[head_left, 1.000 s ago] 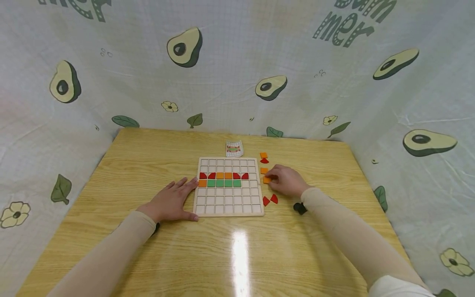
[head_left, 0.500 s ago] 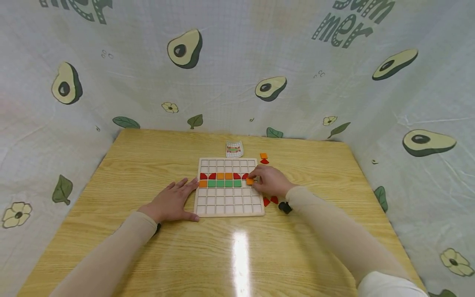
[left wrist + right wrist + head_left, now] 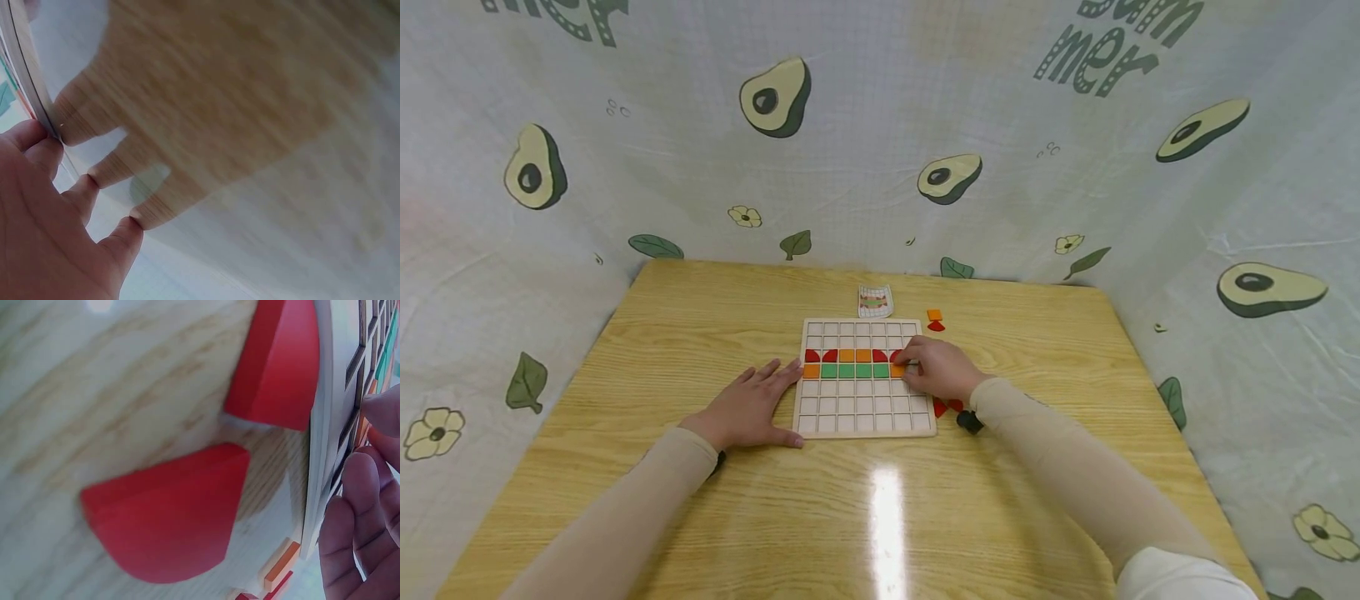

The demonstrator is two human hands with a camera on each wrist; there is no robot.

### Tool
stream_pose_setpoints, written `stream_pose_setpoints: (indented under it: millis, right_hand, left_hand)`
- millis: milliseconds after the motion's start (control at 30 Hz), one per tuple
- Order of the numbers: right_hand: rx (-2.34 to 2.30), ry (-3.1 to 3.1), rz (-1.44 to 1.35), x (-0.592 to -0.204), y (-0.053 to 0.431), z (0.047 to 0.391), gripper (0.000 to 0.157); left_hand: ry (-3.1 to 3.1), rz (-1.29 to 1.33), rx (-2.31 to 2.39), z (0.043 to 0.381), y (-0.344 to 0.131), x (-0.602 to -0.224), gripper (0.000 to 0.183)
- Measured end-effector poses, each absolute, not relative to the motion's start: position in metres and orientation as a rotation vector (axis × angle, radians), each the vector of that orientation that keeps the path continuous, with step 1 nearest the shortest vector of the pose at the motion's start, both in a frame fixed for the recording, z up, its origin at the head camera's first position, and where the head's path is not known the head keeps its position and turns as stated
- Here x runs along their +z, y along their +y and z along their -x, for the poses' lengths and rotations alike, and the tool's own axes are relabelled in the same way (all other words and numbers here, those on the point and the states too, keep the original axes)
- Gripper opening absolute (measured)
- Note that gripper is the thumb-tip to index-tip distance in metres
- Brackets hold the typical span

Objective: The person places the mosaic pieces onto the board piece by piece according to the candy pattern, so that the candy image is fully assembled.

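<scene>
A wooden grid board (image 3: 865, 423) lies on the table, with a row of red quarter-round and orange square tiles. Below that row run green tiles (image 3: 846, 371) with an orange tile (image 3: 812, 371) at their left end. My right hand (image 3: 943, 369) is over the board's right side, thumb and fingertips pinching an orange square tile (image 3: 897, 371) at the right end of the green row. That tile is partly covered by the fingers. My left hand (image 3: 748, 408) lies spread at the board's left edge, its fingertips touching it; the left wrist view shows fingers on the tabletop.
Behind the board lies a small pattern card (image 3: 876, 302). An orange tile (image 3: 934, 315) and a red quarter-round tile (image 3: 936, 326) sit beyond its right corner. Two red pieces, one a quarter-round tile (image 3: 172, 515), lie by the board's right edge. A patterned cloth (image 3: 865, 225) hangs behind.
My right hand has picked up an orange tile from beside the board and carried it left to the end of the green row, where it now sits lower. The left hand has stayed put.
</scene>
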State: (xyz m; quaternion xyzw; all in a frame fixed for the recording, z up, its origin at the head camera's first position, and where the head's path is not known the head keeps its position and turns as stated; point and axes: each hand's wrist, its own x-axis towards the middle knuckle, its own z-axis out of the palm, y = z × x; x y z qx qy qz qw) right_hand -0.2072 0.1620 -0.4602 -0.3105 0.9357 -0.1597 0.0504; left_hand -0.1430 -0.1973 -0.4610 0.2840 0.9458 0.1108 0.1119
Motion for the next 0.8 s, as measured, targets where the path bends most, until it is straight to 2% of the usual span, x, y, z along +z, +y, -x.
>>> stream_pose_setpoints:
  millis: [567,800]
  right_hand:
    - [-0.543,2.842,0.957,-0.46,0.168,0.208,0.021]
    - [-0.549,2.887,0.915,-0.456,0.19,0.212,0.027]
  left_hand:
    - [2.78,-0.853,0.335,0.142,-0.197,-0.46,0.113]
    - [2.781,-0.851,0.312,0.143,-0.197,-0.461,0.114]
